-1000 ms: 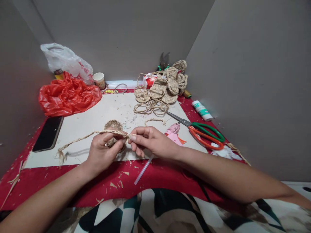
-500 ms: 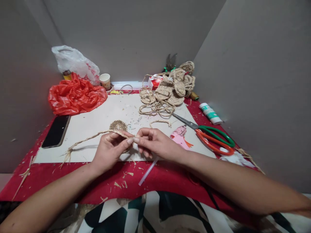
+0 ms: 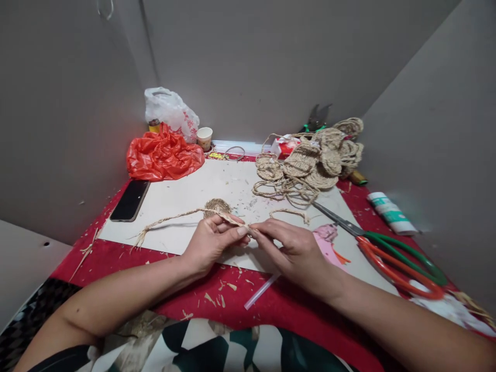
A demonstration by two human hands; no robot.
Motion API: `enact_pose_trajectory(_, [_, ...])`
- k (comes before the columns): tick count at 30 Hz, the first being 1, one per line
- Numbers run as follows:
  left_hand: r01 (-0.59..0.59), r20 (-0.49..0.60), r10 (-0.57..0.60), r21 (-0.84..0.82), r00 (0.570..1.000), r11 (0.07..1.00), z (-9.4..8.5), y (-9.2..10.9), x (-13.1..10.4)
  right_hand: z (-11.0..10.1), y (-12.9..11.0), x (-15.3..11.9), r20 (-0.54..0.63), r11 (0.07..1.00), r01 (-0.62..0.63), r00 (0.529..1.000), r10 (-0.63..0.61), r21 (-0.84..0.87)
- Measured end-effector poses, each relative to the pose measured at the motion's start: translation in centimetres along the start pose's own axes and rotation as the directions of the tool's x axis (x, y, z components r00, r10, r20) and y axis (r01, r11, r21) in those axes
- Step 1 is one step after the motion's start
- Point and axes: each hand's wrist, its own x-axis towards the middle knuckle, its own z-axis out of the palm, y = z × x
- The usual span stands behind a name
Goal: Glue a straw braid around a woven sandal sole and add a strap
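Observation:
A tan braided straw cord runs from a frayed loose end on the left into my fingers. My left hand is closed on the cord, thumb on top. My right hand pinches at the cord's other part, its fingertips meeting the left ones; whether a tool is in them I cannot make out. Just behind the left fingers shows a round coiled straw piece, partly hidden by that hand. A short length of braid lies on the white board beyond my right hand.
Large scissors with green and orange handles lie at right, near a white-green roll. Coiled straw pieces are heaped at the back. A phone, red plastic bag and paper cup stand left. A clear tube lies in front.
The view has swung left, so everything sits further right. My right hand has turned, its knuckles now more on top, with fingertips still at the cord. My left hand keeps its hold.

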Motion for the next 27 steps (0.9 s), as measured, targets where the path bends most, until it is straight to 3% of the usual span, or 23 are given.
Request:
enact_pose_trajectory(4, [0.036, -0.014, -0.036, -0.006, 0.999, 0.999, -0.1, -0.2, 0.0, 0.0, -0.3, 0.3, 0.028, 0.998, -0.032, 0.999, 0.031, 0.059])
enact_pose_trajectory(6, [0.034, -0.033, -0.034, 0.001, 0.999, 0.999, -0.2, -0.3, 0.0, 0.0, -0.5, 0.6, 0.056, 0.971, -0.167, 0.986, 0.16, 0.172])
enact_pose_trajectory(9, [0.015, -0.051, -0.013, 0.033, 0.999, 0.999, -0.2, -0.4, 0.1, 0.0, -0.6, 1.1, 0.151, 0.844, -0.401, 0.916, 0.372, 0.357])
enact_pose_trajectory(11, [0.01, -0.054, -0.007, 0.053, 0.999, 0.999, -0.3, -0.5, 0.2, 0.1, -0.5, 1.2, 0.17, 0.81, -0.44, 0.898, 0.407, 0.387])
enact_pose_trajectory(15, [0.008, -0.073, -0.002, 0.08, 0.997, 0.997, -0.3, -0.6, 0.3, 0.4, 0.0, 0.7, 0.055, 0.934, -0.29, 0.957, 0.285, 0.209])
enact_pose_trajectory(19, [-0.005, -0.095, 0.02, 0.151, 0.995, 0.989, -0.1, -0.7, 0.2, 0.7, 0.4, 0.0, 0.12, 0.99, -0.136, 0.984, 0.132, 0.026])
enact_pose_trajectory(23, [-0.054, -0.071, 0.072, 0.224, 0.995, 0.973, -0.1, -0.9, 0.2, 0.4, -0.1, 0.0, 0.278, 0.988, -0.085, 0.953, 0.117, -0.125])
enact_pose_trajectory(27, [-0.14, -0.028, 0.163, 0.376, 0.986, 0.916, -0.2, -1.2, 0.3, -0.3, -1.0, 0.7, 0.433, 0.949, -0.078, 0.876, 0.211, -0.305])
